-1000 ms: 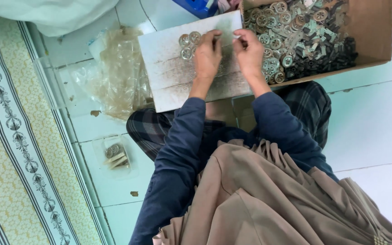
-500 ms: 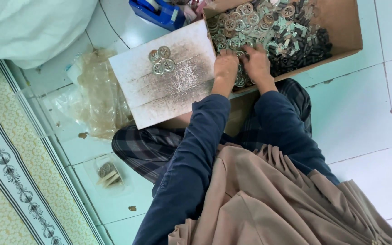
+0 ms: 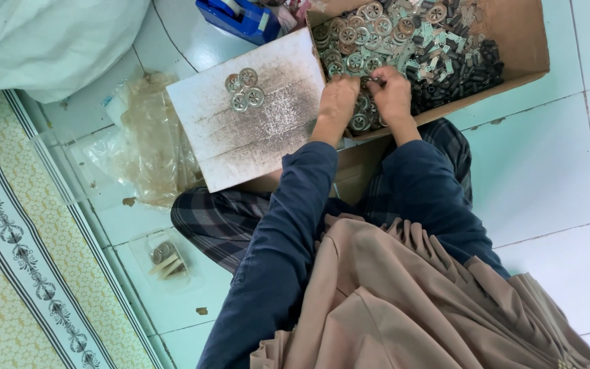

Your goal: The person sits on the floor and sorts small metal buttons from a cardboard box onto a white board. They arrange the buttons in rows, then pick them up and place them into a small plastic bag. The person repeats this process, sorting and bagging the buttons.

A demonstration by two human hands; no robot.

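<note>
Cardboard box (image 3: 520, 48) on the tiled floor (image 3: 548, 171), heaped with round spoked metal discs (image 3: 367, 27) and dark small parts (image 3: 459, 75). White board (image 3: 254, 143) just beside it carries four finished discs (image 3: 244, 89). Left hand (image 3: 336, 102) and right hand (image 3: 392, 92) meet at the box's near edge, fingertips pinched together on one small metal piece (image 3: 375, 80); shape unclear. Risk: piece slips back into the heap, since the pinch is shallow.

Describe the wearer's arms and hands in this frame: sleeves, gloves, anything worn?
Both arms wear long dark navy sleeves reaching the wrists, plain, no visible markings. The left hand and right hand are bare: no gloves. Rings or a watch can't be made out at this size.
</note>
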